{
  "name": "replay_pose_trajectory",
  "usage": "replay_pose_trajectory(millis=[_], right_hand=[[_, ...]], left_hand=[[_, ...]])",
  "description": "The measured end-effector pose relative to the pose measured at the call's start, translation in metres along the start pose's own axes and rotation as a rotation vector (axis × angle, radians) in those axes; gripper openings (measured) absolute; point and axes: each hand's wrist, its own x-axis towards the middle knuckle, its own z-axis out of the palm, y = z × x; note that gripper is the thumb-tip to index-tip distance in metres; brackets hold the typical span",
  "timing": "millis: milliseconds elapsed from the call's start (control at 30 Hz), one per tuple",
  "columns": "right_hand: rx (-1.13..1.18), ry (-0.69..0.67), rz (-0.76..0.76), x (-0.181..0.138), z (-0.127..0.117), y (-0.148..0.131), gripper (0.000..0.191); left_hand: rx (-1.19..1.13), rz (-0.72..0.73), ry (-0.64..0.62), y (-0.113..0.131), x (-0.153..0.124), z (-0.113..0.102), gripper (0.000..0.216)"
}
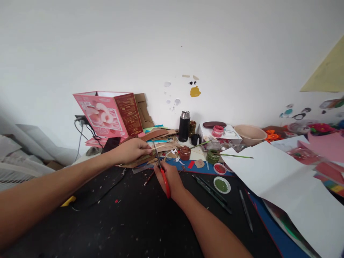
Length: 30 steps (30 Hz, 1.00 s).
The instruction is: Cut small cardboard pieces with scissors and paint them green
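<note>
Fingertips of your left hand [137, 148] pinch a thin pale strip [160, 146], that forearm reaching in from eight o'clock. The strip's far end lies at the blades of your scissors [165, 182]; you cannot tell from here whether it sits between them. Your right hand [173, 179] is wrapped around the red handles, blades aimed toward eleven o'clock, forearm coming from five.

Around the scissors, left to right: a yellow piece [68, 201] at eight o'clock on your black mat [115, 233], and a pink box [103, 114] at ten. Cardboard scraps [156, 135] crowd your fingers at twelve. A black flask [184, 129] stands at one, and a brown-red paint jar [185, 154] near your blades at two. Dark pens [212, 193] lie at four; a green paint jar [212, 157], then white paper [282, 168], at three.
</note>
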Motion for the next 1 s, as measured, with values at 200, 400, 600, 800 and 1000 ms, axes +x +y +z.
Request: replay_pose_trajectory(millis=[200,400,600,800,1000], right_hand=[[-0.042,0.007,-0.03,-0.002,0.003,-0.001,0.019],[-0.008,0.036,-0.02,0.001,0.001,0.003,0.021],[0.089,0.066,-0.008,0.002,0.003,0.007,0.028],[0.121,0.071,0.048,0.002,0.005,0.013,0.031],[0.016,0.059,-0.028,0.001,0.002,0.006,0.026]], left_hand=[[-0.567,-0.275,-0.232,-0.017,0.002,0.002,0.041],[-0.102,-0.105,-0.012,-0.007,0.006,0.006,0.038],[0.734,0.158,0.202,0.009,-0.005,0.03,0.03],[0.639,0.11,0.204,0.009,0.005,0.028,0.03],[-0.172,-0.098,-0.061,0.001,0.013,0.002,0.038]])
